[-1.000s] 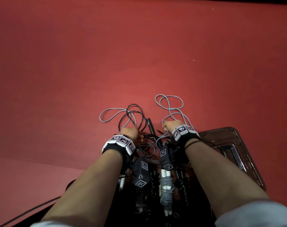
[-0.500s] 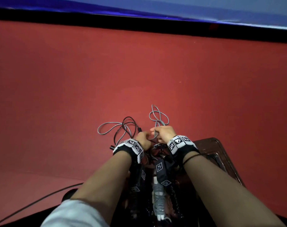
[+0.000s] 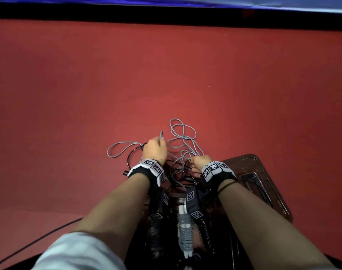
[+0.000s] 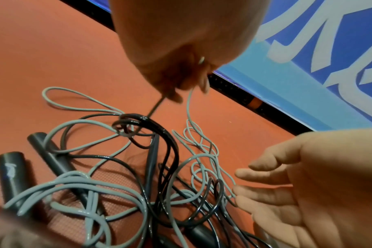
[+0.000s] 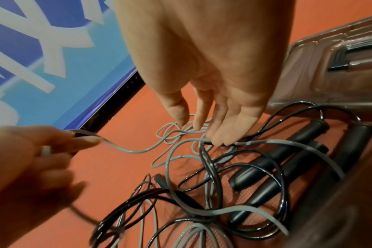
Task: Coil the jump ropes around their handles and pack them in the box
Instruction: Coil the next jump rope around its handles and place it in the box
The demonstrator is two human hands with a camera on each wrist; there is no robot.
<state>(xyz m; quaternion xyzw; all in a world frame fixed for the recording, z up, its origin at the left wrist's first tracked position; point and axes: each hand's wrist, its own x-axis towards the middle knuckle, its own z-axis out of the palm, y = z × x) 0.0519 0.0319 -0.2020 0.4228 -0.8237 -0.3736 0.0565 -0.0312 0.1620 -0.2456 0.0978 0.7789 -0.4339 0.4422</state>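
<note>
Red mat (image 3: 88,94): my left hand (image 3: 155,152) pinches a thin grey rope (image 4: 188,107) above the tangle; my right hand (image 5: 212,75), fingers relaxed, touches grey loops near the clear plastic box (image 3: 263,184).

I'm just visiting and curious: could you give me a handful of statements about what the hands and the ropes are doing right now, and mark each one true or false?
1. The left hand pinches a grey rope. True.
2. The right hand is clenched into a fist around a handle. False: its fingers are nearly straight and only touch the grey strands.
3. Grey and black rope lie tangled together on the red mat. True.
4. All the black handles are already wrapped in rope. False: several lie bare among the loose loops.
5. A clear plastic lid sits beside the right wrist. True.
</note>
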